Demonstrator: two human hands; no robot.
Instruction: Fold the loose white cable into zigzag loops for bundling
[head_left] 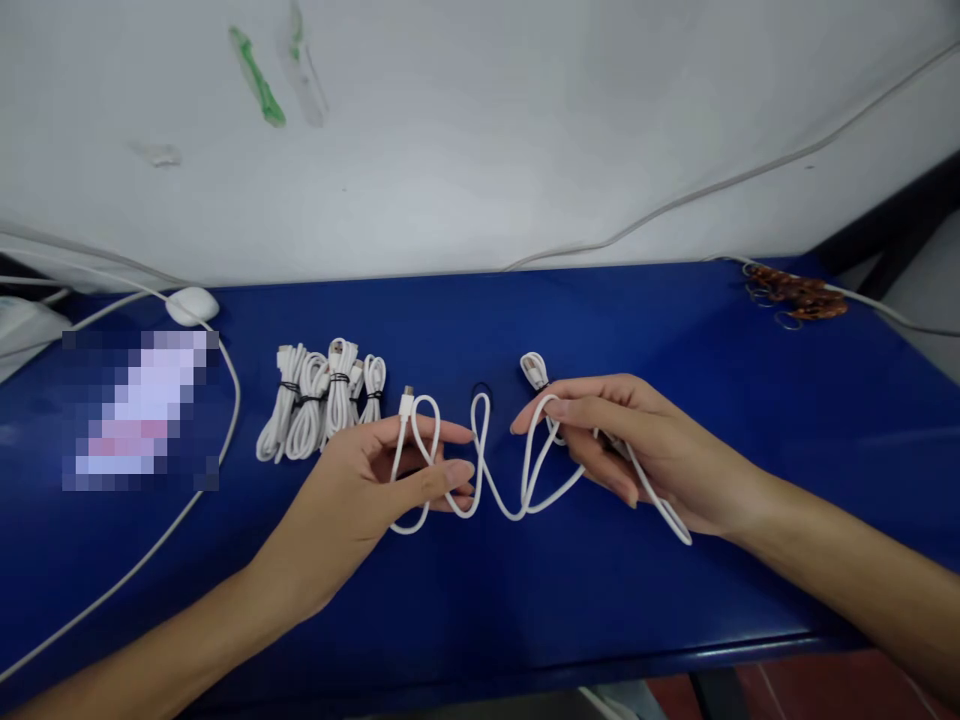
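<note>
A loose white cable (499,490) snakes in several loops across the blue table (675,330) between my hands. My left hand (375,480) pinches its left loops, with one plug end (406,400) sticking up above the fingers. My right hand (637,440) holds the cable's right part, and the cable runs under the palm toward the wrist. The other plug end (534,368) lies just beyond my right fingers. A small black tie (481,390) lies on the table between the hands.
Several bundled white cables (322,395) with black ties lie left of my left hand. A white mouse (192,305) and its cord sit far left, next to a blurred patch. A brown heap (799,292) lies at the back right, against a white wall.
</note>
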